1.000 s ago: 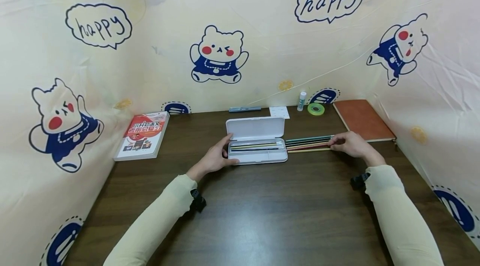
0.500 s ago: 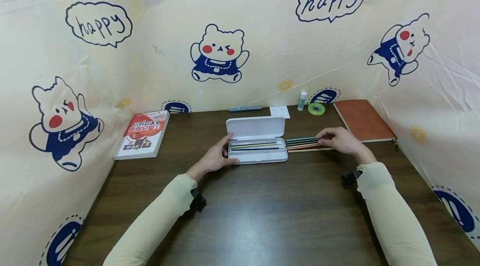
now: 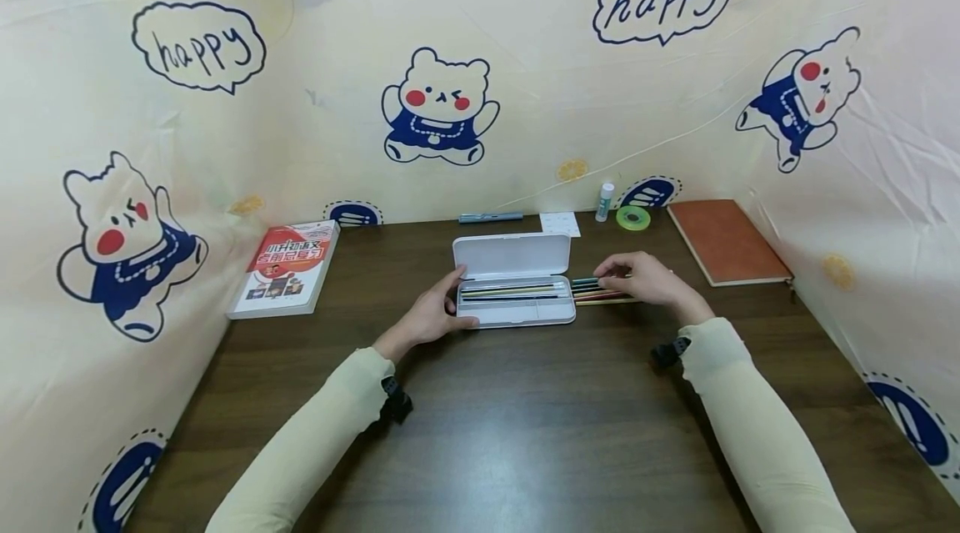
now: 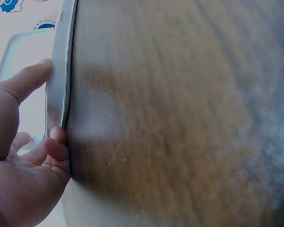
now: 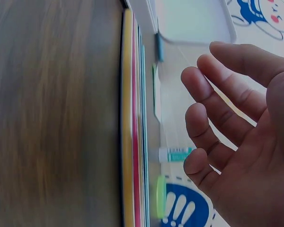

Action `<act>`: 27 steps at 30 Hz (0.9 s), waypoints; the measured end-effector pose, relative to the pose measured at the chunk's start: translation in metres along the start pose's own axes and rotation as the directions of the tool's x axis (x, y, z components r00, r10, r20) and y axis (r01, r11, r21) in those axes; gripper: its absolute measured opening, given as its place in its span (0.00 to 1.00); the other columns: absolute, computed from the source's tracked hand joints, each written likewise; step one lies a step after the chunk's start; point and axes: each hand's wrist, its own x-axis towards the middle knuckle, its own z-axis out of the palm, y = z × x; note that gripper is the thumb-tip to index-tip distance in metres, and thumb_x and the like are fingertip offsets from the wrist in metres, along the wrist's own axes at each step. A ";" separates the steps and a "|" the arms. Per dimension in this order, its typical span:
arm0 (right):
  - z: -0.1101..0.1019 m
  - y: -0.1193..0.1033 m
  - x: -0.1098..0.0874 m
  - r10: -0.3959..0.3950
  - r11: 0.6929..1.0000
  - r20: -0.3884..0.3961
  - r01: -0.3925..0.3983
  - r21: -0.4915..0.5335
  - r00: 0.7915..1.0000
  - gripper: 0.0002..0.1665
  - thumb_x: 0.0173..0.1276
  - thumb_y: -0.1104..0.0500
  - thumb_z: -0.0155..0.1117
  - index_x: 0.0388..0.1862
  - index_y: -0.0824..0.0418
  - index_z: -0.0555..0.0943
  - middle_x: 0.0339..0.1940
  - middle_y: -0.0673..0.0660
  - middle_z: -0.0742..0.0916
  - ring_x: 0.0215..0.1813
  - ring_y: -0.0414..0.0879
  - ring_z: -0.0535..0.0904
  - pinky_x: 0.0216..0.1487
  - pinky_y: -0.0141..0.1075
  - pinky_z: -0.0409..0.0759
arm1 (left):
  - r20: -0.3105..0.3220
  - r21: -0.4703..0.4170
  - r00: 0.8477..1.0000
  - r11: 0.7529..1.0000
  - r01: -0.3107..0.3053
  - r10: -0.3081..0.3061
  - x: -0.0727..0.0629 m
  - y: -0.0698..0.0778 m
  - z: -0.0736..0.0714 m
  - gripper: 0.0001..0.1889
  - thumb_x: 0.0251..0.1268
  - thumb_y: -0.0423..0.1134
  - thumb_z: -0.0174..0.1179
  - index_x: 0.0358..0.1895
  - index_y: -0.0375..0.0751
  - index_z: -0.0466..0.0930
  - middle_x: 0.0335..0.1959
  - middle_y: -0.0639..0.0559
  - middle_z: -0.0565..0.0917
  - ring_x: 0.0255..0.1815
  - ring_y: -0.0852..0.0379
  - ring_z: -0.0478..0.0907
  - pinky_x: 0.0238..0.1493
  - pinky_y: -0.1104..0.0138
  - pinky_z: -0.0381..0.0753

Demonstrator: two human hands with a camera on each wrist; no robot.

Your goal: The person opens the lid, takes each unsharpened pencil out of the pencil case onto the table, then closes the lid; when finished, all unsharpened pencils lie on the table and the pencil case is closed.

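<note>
A white pencil case [image 3: 512,258] lies open on the table, lid raised, with several slim pencils [image 3: 510,294] in its rear compartment. My left hand [image 3: 427,314] grips its left end; in the left wrist view the thumb [image 4: 35,78] presses on the case's side wall. More coloured pencils [image 3: 588,296] lie side by side against the case's right end, partly hidden by my right hand [image 3: 645,279]. In the right wrist view that hand's fingers [image 5: 196,82] are loosely bent, with nothing between them, beside the yellow, red and teal pencils [image 5: 135,118].
Behind the case lie a blue pen [image 3: 491,218] and a white paper [image 3: 560,223]. A glue stick [image 3: 604,202] and green tape roll [image 3: 633,218] stand near the back wall. A brown notebook [image 3: 727,243] is at right, a book [image 3: 285,270] at left.
My right hand has moved left along the pencils, from their right ends towards the case. The left hand and the case have stayed in place.
</note>
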 end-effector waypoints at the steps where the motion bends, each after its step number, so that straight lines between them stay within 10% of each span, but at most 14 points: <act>1: 0.002 -0.002 0.002 -0.006 1.000 0.004 0.006 0.000 1.000 0.14 0.70 0.55 0.65 0.51 0.59 0.86 0.42 0.53 0.89 0.45 0.49 0.78 0.50 0.41 0.75 | 0.000 0.000 1.000 1.000 0.000 0.000 0.000 0.000 0.000 0.53 0.57 0.51 0.74 0.81 0.59 0.46 0.68 0.49 0.73 0.37 0.55 0.71 0.39 0.65 0.70; 17: 0.039 -0.029 0.028 -0.089 0.994 0.103 0.095 -0.055 0.991 0.11 0.70 0.58 0.66 0.49 0.57 0.87 0.46 0.54 0.89 0.38 0.46 0.76 0.41 0.38 0.74 | 0.001 -0.003 1.000 1.000 0.009 -0.009 0.000 0.001 -0.001 0.53 0.57 0.51 0.73 0.81 0.60 0.47 0.67 0.49 0.72 0.38 0.54 0.71 0.40 0.64 0.70; 27: 0.052 -0.037 0.036 -0.110 0.984 0.146 0.129 -0.126 0.983 0.11 0.70 0.59 0.65 0.49 0.57 0.87 0.49 0.55 0.89 0.46 0.47 0.81 0.57 0.49 0.78 | 0.006 -0.003 1.000 1.000 0.004 -0.004 0.001 0.000 -0.001 0.53 0.57 0.51 0.73 0.81 0.60 0.47 0.67 0.48 0.72 0.38 0.55 0.71 0.40 0.65 0.70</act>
